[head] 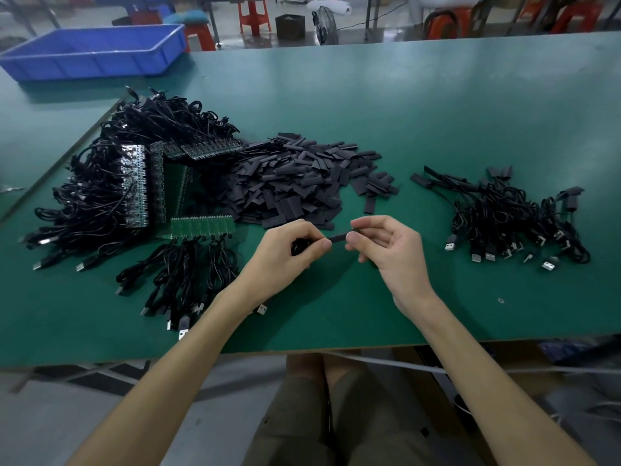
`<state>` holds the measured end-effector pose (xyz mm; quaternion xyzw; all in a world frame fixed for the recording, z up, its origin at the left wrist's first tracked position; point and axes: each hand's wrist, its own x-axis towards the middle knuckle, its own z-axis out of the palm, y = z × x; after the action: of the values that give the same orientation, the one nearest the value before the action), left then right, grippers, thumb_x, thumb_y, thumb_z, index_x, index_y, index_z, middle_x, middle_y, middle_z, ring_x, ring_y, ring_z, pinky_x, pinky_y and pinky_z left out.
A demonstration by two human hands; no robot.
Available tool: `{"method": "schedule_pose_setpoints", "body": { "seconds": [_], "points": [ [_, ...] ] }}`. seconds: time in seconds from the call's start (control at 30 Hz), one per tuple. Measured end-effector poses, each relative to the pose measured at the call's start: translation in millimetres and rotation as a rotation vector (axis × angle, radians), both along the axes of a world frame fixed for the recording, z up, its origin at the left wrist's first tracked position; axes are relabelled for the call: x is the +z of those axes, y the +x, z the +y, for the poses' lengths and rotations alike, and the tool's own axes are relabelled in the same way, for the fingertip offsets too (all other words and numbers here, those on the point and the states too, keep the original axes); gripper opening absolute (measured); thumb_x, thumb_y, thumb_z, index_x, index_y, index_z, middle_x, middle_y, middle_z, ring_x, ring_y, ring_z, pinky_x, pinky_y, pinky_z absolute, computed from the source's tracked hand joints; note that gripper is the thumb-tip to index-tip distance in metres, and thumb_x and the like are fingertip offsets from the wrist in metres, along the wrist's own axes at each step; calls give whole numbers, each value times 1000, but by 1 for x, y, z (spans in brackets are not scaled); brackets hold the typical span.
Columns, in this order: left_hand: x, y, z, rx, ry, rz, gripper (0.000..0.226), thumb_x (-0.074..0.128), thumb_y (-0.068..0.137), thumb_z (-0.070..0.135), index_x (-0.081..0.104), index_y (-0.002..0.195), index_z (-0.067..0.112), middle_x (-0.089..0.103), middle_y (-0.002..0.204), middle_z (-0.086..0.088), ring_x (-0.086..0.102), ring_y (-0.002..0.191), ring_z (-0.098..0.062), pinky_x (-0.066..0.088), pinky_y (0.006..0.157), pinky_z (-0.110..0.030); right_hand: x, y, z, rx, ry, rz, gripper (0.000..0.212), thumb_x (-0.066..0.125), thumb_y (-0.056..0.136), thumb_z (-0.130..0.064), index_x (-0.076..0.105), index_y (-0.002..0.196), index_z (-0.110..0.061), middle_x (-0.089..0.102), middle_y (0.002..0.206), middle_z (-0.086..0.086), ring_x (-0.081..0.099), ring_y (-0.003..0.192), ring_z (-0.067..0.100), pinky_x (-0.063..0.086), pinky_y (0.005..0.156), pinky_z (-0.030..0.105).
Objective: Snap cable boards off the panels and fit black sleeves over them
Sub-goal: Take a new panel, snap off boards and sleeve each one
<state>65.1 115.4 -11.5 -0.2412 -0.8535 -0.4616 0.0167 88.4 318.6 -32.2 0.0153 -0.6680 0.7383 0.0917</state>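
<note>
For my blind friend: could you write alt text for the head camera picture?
Over a green worktable, a person's left hand grips a coiled black cable while the right hand pinches a small black sleeve. Behind lie a heap of flat black sleeves, cabled green board panels at left, and sleeved cables at right.

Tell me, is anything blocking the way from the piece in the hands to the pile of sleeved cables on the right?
Nothing visible. The left hand holds the cable, the right hand pinches its black sleeve; only green table lies between them and the sleeved cable pile.
</note>
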Motion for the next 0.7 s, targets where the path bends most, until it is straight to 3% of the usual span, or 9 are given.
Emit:
{"method": "schedule_pose_setpoints", "body": {
  "seconds": [0.13, 0.33, 0.5, 0.7],
  "points": [
    [0, 0, 1, -4, -8, -1, 14, 68, 98, 28, 70, 88, 17, 65, 79, 6, 62, 67, -13, 48, 64, -26, 1, 1, 0, 12, -27, 35, 24, 84, 81, -17, 73, 100, -11, 78, 86, 5, 76, 81, 22, 54, 62, 21],
    [-3, 1, 1, -7, -24, -11, 15, 67, 98, 32, 70, 87, 22, 65, 75, 12, 62, 67, -12, 49, 64, -33, 0, 1, 0, 21, -29, 59, 18, 75, 90, -6, 75, 108, -6, 79, 94, 9, 77, 85, 25, 58, 66, 24],
    [-3, 0, 2, -28, -41, -21, 15, 66, 99, 32, 71, 89, 22, 65, 78, 7, 62, 67, -13, 51, 66, -39, -2, 1, 0, -23, 7, 60, 15, 70, 94, -2, 77, 106, -9, 79, 89, 8, 77, 82, 25, 57, 64, 26],
    [-5, 1, 1, -29, -74, 10, 15, 64, 100, 29, 69, 88, 22, 61, 79, 11, 59, 69, -12, 46, 62, -25, -2, 1, -3, -22, 38, 48, 19, 70, 95, -3, 78, 108, -13, 80, 91, 4, 78, 84, 24, 56, 61, 24]
  ]
}}
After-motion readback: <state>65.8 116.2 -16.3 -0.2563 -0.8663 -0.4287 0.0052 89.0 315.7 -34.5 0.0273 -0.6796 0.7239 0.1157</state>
